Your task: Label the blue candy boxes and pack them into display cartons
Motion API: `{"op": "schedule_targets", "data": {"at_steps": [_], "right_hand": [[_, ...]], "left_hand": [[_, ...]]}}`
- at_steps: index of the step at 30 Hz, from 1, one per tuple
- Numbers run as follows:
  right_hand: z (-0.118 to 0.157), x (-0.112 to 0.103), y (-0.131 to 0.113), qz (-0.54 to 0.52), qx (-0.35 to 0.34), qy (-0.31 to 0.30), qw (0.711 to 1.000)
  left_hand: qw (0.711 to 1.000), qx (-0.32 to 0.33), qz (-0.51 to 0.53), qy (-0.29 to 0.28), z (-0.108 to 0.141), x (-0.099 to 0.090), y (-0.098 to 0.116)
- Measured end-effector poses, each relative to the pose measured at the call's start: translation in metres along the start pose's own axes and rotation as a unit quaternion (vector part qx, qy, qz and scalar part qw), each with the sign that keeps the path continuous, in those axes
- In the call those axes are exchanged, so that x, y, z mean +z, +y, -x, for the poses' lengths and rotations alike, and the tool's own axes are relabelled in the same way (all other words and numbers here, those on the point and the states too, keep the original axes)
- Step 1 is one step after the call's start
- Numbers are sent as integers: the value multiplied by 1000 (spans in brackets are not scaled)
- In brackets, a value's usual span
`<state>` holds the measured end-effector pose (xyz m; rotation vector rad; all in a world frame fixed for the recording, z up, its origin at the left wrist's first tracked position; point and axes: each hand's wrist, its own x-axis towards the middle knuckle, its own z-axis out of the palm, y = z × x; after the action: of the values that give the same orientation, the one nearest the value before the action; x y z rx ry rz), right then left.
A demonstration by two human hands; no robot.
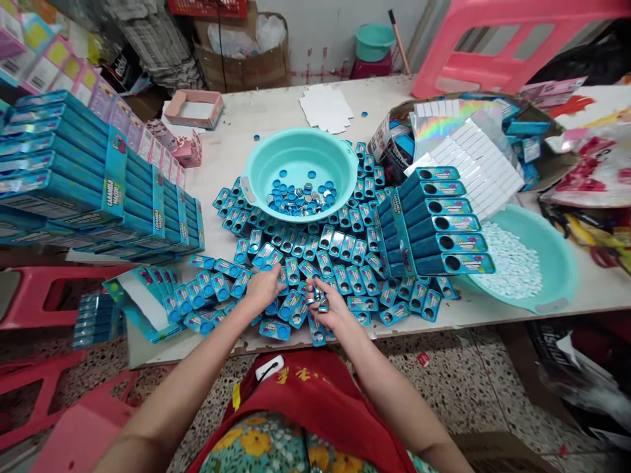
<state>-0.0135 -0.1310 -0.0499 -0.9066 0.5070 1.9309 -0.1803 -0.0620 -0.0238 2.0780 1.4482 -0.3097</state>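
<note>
My right hand (331, 307) is cupped palm up around several small round metal caps (318, 297), silver and blue. Beside it, my left hand (263, 289) reaches down over the rows of small blue tins (348, 246), its fingers closed together at the tins; whatever they pinch is hidden. Many tins show a dark round hole at one end, while those to the left, such as the tin (220, 286), have a blue round cap in place. Beyond my hands, a turquoise basin (300, 146) holds loose blue and silver caps.
Stacked blue display boxes (111, 177) stand at left, an empty-looking carton (142, 302) below them. On the right are upright long blue boxes (428, 223), a basin (559, 269) of small pale pieces, and a round container (387, 141) of packaging. A pink stool (522, 26) rests behind.
</note>
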Motion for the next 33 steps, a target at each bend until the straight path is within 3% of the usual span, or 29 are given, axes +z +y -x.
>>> {"op": "schedule_targets", "data": {"at_steps": [3,5,8,14,19,22,24,29,33], "right_hand": [[-5,3,5,-3,5,15,1000],[-8,5,10,-3,8,24,1000],[-10,8,18,-3,-1,37,999],[-11,12,17,-10,-58,76,995],[-11,13,13,0,-88,99,991],[-11,15,15,-3,-92,102,990],[-12,18,16,-12,-93,102,990],[-9,22,15,-25,-81,88,993],[0,15,6,-39,-69,74,994]], "left_hand": [[973,167,161,25,22,9,5],[952,213,213,54,30,17,11],[940,208,252,95,34,26,19],[905,180,383,44,35,31,24],[896,145,411,87,23,38,22],[888,129,435,77,14,40,20],[888,128,435,73,11,40,21],[922,125,345,123,14,38,25],[917,27,384,107,8,24,13]]}}
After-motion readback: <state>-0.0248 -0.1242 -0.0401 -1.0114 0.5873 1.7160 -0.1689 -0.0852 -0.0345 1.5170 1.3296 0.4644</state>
